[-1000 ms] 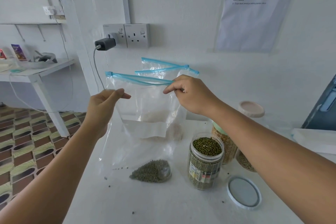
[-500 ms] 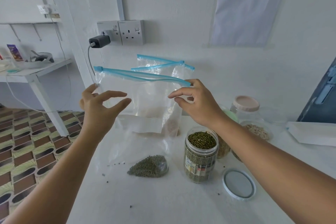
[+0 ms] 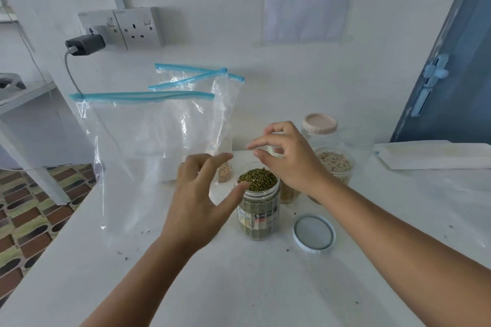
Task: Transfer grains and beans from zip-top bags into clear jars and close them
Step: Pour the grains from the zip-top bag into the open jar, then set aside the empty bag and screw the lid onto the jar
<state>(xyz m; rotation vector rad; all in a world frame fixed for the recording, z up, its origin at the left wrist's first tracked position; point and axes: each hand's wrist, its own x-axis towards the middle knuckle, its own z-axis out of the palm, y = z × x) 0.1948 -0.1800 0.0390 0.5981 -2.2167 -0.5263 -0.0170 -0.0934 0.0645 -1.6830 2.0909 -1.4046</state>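
Observation:
A clear zip-top bag (image 3: 138, 151) with a blue zip strip stands upright at the left of the white table (image 3: 239, 287), and no hand holds it. My left hand (image 3: 196, 194) hovers with spread fingers in front of the bag's lower right corner, its thumb near the rim of an open jar of green beans (image 3: 259, 210). The jar is filled to the top. Just above and behind the jar's mouth, my right hand (image 3: 287, 159) has loosely curled fingers and holds nothing. The jar's round lid (image 3: 313, 232) lies flat on the table to the right.
A second blue-zip bag (image 3: 196, 79) stands behind the first. Behind my right hand are a pink-lidded jar (image 3: 320, 127), an open jar of pale grains (image 3: 334, 164) and a jar of yellowish grains (image 3: 289, 195). A white paper bag (image 3: 430, 154) lies far right. The table's left edge drops to a tiled floor (image 3: 29, 215).
Both hands have let go of the bag's zip strip and dropped toward the bean jar. The bag stays standing on its own. The view has tilted downward.

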